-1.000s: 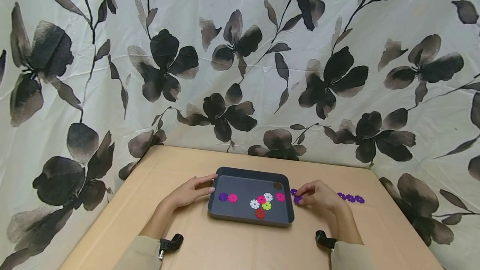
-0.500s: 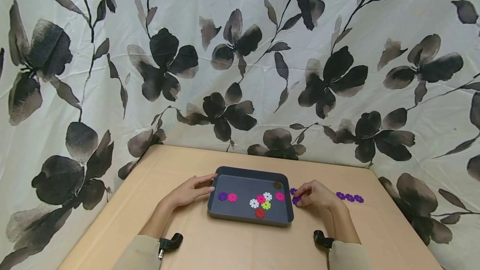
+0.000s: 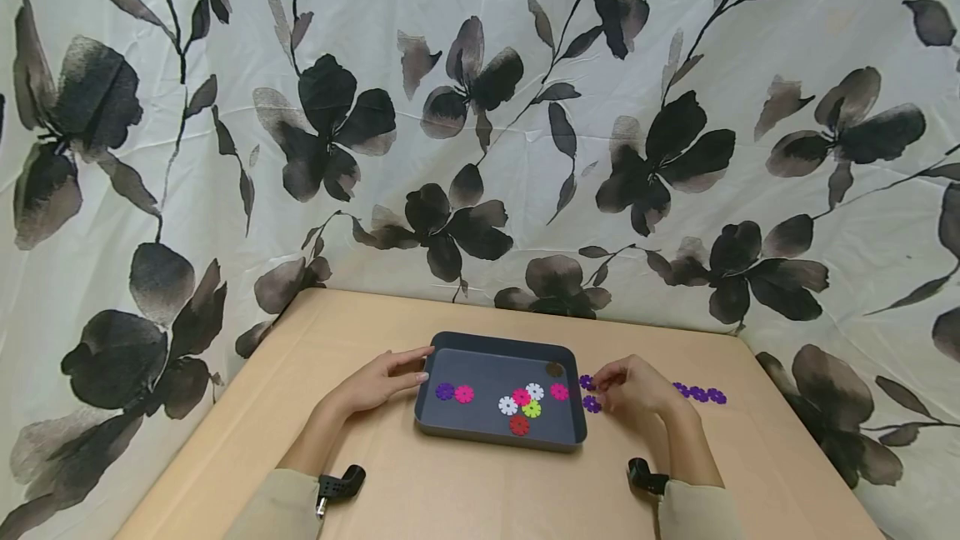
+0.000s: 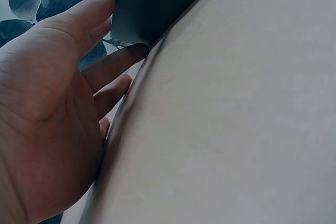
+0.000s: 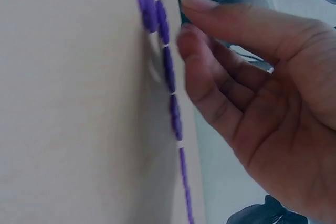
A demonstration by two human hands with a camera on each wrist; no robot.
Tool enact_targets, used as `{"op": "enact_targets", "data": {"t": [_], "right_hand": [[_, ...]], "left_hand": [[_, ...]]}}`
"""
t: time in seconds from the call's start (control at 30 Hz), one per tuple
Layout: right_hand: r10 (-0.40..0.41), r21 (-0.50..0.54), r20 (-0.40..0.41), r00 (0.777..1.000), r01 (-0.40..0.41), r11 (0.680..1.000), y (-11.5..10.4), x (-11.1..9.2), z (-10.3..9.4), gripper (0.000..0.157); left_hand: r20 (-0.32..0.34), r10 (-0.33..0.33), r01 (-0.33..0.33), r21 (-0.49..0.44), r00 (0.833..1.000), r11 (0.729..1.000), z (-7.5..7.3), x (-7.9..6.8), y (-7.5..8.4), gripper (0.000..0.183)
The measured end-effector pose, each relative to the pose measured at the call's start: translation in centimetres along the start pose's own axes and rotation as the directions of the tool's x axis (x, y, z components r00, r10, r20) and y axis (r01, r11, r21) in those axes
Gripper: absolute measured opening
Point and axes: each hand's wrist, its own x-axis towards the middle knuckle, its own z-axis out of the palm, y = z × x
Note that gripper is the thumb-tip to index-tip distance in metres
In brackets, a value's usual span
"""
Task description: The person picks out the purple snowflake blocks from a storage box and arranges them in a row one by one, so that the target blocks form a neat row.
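Observation:
My left hand (image 3: 377, 383) rests its extended fingers against the left edge of a dark grey tray (image 3: 495, 438). In the left wrist view those fingers touch the tray's side (image 4: 142, 14). My right hand (image 3: 637, 387) hovers just right of the tray, thumb and forefinger parted with nothing between them. By its fingertips lies a purple notched disc (image 3: 592, 404), and behind that another purple disc (image 3: 586, 382). A row of purple discs (image 3: 699, 395) emerges to the right of this hand, which hides part of it. The right wrist view shows the purple discs (image 5: 168, 69) edge-on.
Inside the tray lie a purple disc (image 3: 445, 392) beside a pink disc (image 3: 464, 394), a cluster with white, pink, yellow-green and red discs (image 3: 519, 425), another pink disc (image 3: 558, 392) and a brown disc (image 3: 554, 369). A floral cloth (image 3: 480, 148) hangs behind the table (image 3: 390, 482).
My right fingers have let go of the nearer purple disc and drawn slightly right, leaving it in view on the table. My left hand has stayed at the tray's edge.

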Motion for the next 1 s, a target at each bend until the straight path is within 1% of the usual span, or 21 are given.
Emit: {"op": "enact_targets", "data": {"t": [0.1, 0.17, 0.23, 0.33, 0.43, 0.57, 0.63, 0.73, 0.87, 1.0], "right_hand": [[-0.032, -0.033, -0.116, 0.993, 0.028, 0.999, -0.9, 0.2, -0.2, 0.026], [-0.061, -0.046, -0.194, 0.979, 0.054, 0.998, -1.6, 0.6, 0.0, 0.028], [-0.087, -0.036, -0.251, 0.964, 0.081, 0.996, -2.5, 1.0, 0.3, 0.032], [-0.114, -0.019, -0.300, 0.947, 0.113, 0.993, -4.0, 1.7, 1.2, 0.033], [-0.141, 0.006, -0.321, 0.936, 0.151, 0.988, -5.6, 2.5, 2.5, 0.033], [-0.190, 0.032, -0.323, 0.927, 0.212, 0.977, -7.5, 3.9, 4.6, 0.033], [-0.219, 0.034, -0.305, 0.927, 0.240, 0.970, -8.4, 4.7, 5.8, 0.032], [-0.245, 0.045, -0.256, 0.935, 0.265, 0.963, -9.6, 5.7, 7.7, 0.031], [-0.267, 0.053, -0.162, 0.950, 0.278, 0.959, -10.8, 6.7, 9.9, 0.031], [-0.291, 0.018, -0.089, 0.953, 0.293, 0.956, -11.7, 7.4, 11.7, 0.033]], "left_hand": [[-0.003, 0.000, 0.000, -0.002, 1.000, 1.000, 0.0, 0.0, 0.0, 0.058], [-0.003, 0.001, -0.001, -0.006, 1.000, 1.000, 0.0, 0.0, 0.0, 0.058], [-0.004, 0.005, -0.005, -0.007, 1.000, 1.000, 0.0, -0.1, -0.1, 0.059], [-0.006, 0.004, -0.004, -0.013, 1.000, 1.000, 0.0, -0.1, -0.1, 0.059], [-0.008, 0.006, -0.006, -0.011, 1.000, 1.000, 0.1, -0.2, -0.1, 0.059], [-0.006, 0.012, -0.012, -0.012, 1.000, 1.000, 0.1, -0.2, 0.0, 0.059], [-0.005, 0.016, -0.016, -0.013, 1.000, 1.000, 0.0, -0.2, 0.1, 0.059], [-0.004, 0.019, -0.019, -0.015, 1.000, 1.000, 0.0, -0.2, 0.2, 0.060], [-0.003, 0.020, -0.020, -0.016, 1.000, 1.000, 0.0, -0.2, 0.3, 0.060], [0.004, 0.011, -0.011, -0.025, 1.000, 1.000, 0.0, -0.3, 0.5, 0.059]]}}
